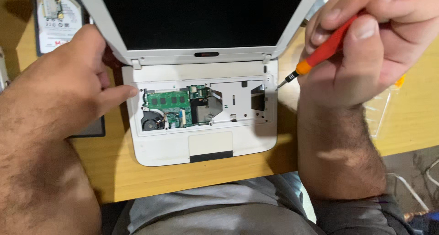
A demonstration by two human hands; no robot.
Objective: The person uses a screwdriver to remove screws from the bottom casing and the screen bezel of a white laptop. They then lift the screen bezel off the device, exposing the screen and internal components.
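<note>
A small white laptop lies open on a wooden table, its keyboard removed so a green circuit board and a fan show inside. My left hand rests on the laptop's left edge, thumb touching the upper left corner of the open bay. My right hand grips a red-handled screwdriver, whose tip sits at the laptop's upper right corner near the hinge. The dark screen stands tilted back.
A hard drive with a white label lies at the table's far left. A dark flat item sits under my left wrist. Clear plastic wrap lies at the right. The table's front edge is near my lap.
</note>
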